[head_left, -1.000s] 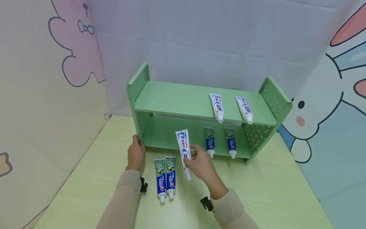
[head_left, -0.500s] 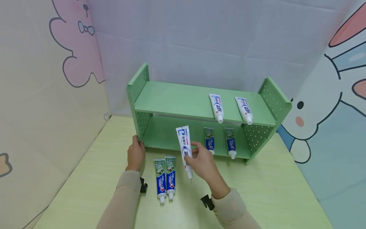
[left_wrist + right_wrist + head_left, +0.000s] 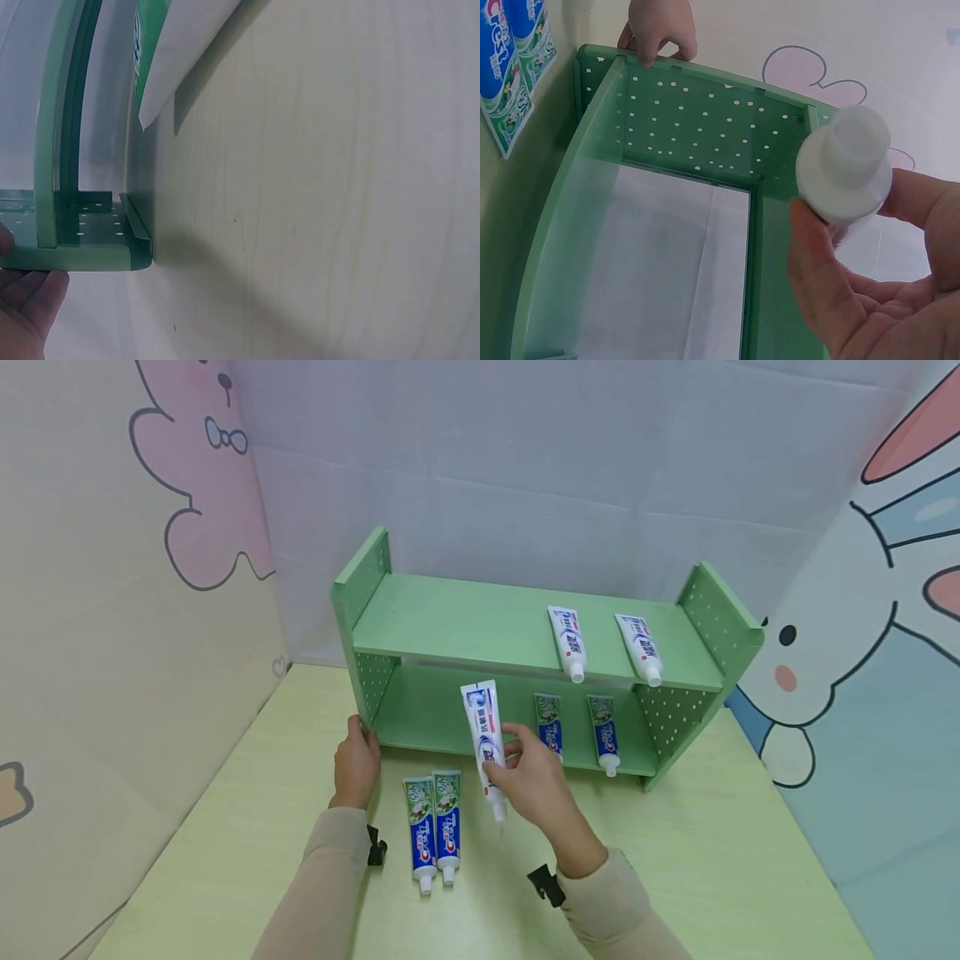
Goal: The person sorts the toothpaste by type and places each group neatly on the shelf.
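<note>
My right hand pinches a white toothpaste tube between thumb and fingers, its cap pointing down toward me. In the head view the tube overlaps the front of the lower board. The right wrist view shows its white cap close up. My left hand grips the lower front edge of the left side panel of a green two-tier shelf; fingertips show at that edge in the left wrist view. Two blue-green Crest toothpaste tubes lie side by side on the table between my hands.
Two white toothpaste tubes lie on the upper board's right half, caps over its front edge. Below them, two Crest tubes lie on the lower board. The pale table meets patterned walls at the sides.
My right hand has raised the white toothpaste tube slightly and moved it a little toward the shelf. The left hand stays on the side panel, and the other tubes have not moved.
</note>
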`<state>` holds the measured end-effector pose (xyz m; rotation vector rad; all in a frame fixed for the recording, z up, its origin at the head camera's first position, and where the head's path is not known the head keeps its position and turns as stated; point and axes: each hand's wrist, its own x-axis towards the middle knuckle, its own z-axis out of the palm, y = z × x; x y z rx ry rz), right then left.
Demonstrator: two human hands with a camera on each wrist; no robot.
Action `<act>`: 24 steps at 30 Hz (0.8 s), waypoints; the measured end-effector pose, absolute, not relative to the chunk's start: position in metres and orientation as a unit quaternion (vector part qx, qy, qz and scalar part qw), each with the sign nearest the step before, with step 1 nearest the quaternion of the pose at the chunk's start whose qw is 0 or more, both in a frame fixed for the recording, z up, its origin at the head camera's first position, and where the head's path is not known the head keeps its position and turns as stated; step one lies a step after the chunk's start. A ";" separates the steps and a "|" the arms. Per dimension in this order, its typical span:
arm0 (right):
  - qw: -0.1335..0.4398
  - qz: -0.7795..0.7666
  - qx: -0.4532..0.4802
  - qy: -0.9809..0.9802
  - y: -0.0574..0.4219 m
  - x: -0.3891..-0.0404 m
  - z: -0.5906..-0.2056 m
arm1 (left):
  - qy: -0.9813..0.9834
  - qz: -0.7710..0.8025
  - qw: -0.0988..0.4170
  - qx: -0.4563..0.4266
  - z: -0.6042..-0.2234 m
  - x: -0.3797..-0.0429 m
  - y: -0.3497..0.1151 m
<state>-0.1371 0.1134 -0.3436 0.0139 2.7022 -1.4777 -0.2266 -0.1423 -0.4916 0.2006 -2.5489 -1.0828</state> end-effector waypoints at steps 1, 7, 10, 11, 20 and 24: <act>0.030 -0.479 0.004 0.877 0.113 -0.137 -0.343 | -0.903 -0.384 0.181 0.071 -0.492 -0.227 -0.142; 0.021 -0.477 -0.002 0.879 0.113 -0.137 -0.339 | -0.903 -0.385 0.173 0.074 -0.493 -0.228 -0.143; 0.017 -0.479 -0.004 0.878 0.113 -0.137 -0.337 | -0.904 -0.384 0.172 0.075 -0.492 -0.228 -0.143; 0.017 -0.479 -0.004 0.878 0.113 -0.138 -0.336 | -0.904 -0.384 0.172 0.076 -0.492 -0.228 -0.143; 0.009 -0.478 -0.005 0.878 0.111 -0.141 -0.327 | -0.903 -0.385 0.170 0.082 -0.491 -0.227 -0.142; 0.004 -0.477 -0.003 0.879 0.111 -0.142 -0.322 | -0.902 -0.387 0.170 0.082 -0.490 -0.227 -0.142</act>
